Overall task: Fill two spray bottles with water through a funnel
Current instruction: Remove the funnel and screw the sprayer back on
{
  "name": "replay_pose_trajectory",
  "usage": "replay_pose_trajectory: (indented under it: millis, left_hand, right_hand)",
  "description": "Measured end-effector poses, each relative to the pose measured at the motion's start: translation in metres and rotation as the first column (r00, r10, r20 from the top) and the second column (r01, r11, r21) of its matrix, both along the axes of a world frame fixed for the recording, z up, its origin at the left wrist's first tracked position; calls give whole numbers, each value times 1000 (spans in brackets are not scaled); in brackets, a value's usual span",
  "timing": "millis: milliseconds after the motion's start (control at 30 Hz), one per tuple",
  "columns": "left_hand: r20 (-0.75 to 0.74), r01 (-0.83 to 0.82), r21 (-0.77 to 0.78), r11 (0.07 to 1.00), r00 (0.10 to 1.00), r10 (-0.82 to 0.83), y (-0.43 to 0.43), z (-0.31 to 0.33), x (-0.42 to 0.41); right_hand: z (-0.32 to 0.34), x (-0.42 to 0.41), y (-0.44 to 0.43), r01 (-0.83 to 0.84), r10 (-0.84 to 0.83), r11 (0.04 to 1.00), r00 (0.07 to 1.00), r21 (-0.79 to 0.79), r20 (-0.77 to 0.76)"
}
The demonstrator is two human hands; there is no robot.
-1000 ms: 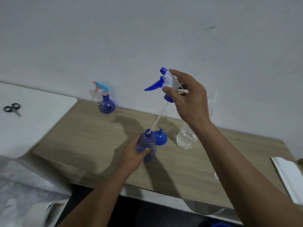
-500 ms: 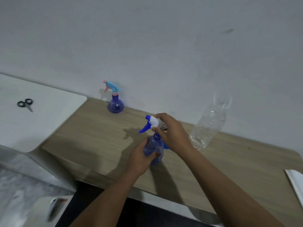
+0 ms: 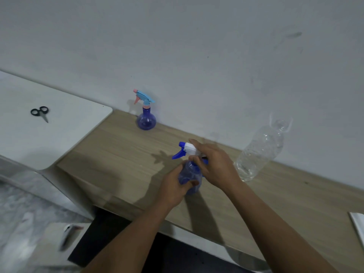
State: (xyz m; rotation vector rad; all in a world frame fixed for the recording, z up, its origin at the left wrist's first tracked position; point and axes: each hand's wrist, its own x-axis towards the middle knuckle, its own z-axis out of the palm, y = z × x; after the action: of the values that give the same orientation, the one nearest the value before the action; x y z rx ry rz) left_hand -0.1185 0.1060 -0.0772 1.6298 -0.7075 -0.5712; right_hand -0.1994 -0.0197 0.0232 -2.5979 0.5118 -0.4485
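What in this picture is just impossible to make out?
Head view, the only one:
- Neck of the near spray bottle: covered by the right hand, so whether the sprayer head is screwed on is unclear.
- Its water level: hidden by the left hand and the blue tint.
- Funnel: not clearly visible; perhaps behind the hands.
- White object: cut off by the right edge.
- Item at lower left: blurred.

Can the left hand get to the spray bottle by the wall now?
Probably not yet: the left hand grips the near bottle. Once freed, only bare table lies between it and the far bottle.
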Motion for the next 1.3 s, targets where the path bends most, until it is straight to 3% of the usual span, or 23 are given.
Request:
replay_pose_trajectory:
  millis: [200, 400, 567, 700, 800, 933, 1133, 1300]
  left_hand:
    - [-27, -8, -22, 1000, 1000, 7, 1, -1, -2]
    - [17, -23, -7, 1000, 1000, 23, 1, -5, -2]
    - [-37, -20, -33, 999, 999, 19, 0, -9, 1]
    - [-8, -45, -23, 999, 999, 45, 0, -11, -1]
    - [-52, -52, -34, 998, 997, 50, 1, -7, -3]
    - [-71, -24, -63, 998, 997, 19, 2, -2, -3]
    - [-111, -32, -73, 997, 994, 24, -1, -4, -4]
    - [-123, 3, -104, 995, 992, -16, 3, 1, -3]
  right_hand:
    - [-4, -1, -2, -3, 0, 994, 1000, 107, 22]
    - [-26, -1, 10, 155, -193, 943, 976, 294, 104]
    - [-40, -8, 16, 100, -169, 948, 963, 301, 210]
    - [-43, -1, 16, 228, -329, 858, 932, 460, 151]
    - [-47, 0, 22, 245, -355, 865, 916, 437, 189]
    - [-54, -5, 25, 167, -262, 935, 920, 313, 291]
    - [-51, 3, 28, 243, -401, 826, 888, 509, 226]
    - [-52, -2, 28, 176, -301, 897, 915, 406, 268]
